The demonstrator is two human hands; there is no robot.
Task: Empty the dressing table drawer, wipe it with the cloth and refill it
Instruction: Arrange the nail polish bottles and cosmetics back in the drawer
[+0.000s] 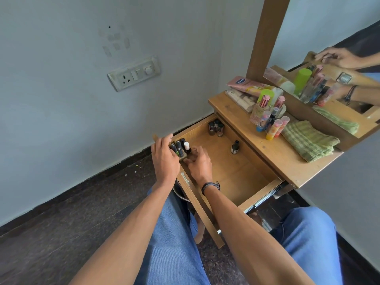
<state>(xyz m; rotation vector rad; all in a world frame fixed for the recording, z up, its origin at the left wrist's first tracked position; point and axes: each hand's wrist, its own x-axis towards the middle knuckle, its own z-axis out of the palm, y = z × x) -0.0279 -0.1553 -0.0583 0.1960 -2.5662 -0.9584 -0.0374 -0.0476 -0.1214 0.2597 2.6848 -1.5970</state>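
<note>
The wooden drawer (242, 177) of the dressing table stands pulled out, its floor mostly bare. In its near left corner is a cluster of small dark nail polish bottles (178, 148), one with a white cap. My left hand (164, 161) grips this cluster from the left, fingers curled round the bottles. From the right, my right hand (200, 164) curls its fingers round the base of the same cluster. Three more bottles (216, 127) stand in the far corner, and a single bottle (235, 147) by the drawer's right wall. The folded green cloth (308, 141) lies on the table top.
On the table top (273, 153) stand several cosmetics tubes and bottles (269, 112) beside the cloth. A mirror (329, 48) in a wooden frame rises behind them. A wall with a switch plate (134, 73) is to the left, and my knees in jeans are under the drawer.
</note>
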